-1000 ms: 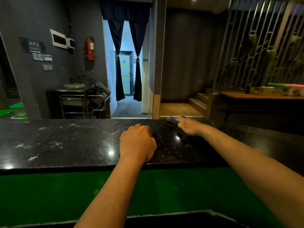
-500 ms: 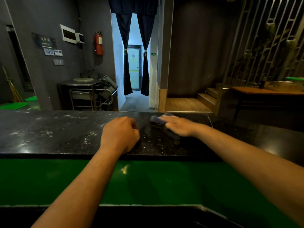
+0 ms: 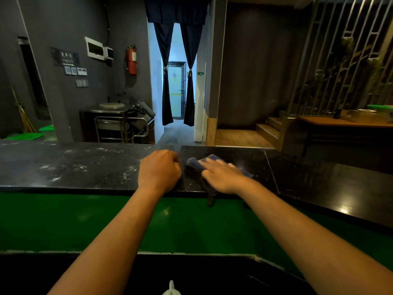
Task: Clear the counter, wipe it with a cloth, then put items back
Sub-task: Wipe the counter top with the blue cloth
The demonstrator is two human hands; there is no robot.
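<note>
You are in the wiping step. Your right hand (image 3: 223, 175) lies flat, fingers straight and together, pressing a blue cloth (image 3: 197, 162) onto the black counter (image 3: 85, 167) just right of the frame's centre. The cloth shows past your fingertips and at the far side of your hand, and a dark tail of it seems to hang over the near edge of the counter below your wrist. Your left hand (image 3: 159, 171) sits just beside it, to the left, curled into a fist with the knuckles on the stone; it appears to hold nothing, only bracing you.

No loose items show on the stretch of counter in view, so the clearing looks done. The slab left of your fist carries pale, dusty smears, while the part at the right of the frame shines. My judgement is that the next move calls for sweeping the cloth leftward across those smears, with your fist lifted or shifted out of the way. The items to be put back are not in view here.

As for writing: a dark sign (image 3: 66, 58) on the grey wall in the upper left bears characters and an arrow, too small to read with confidence. A red fire extinguisher (image 3: 131, 60) hangs nearby; its label is unreadable.
</note>
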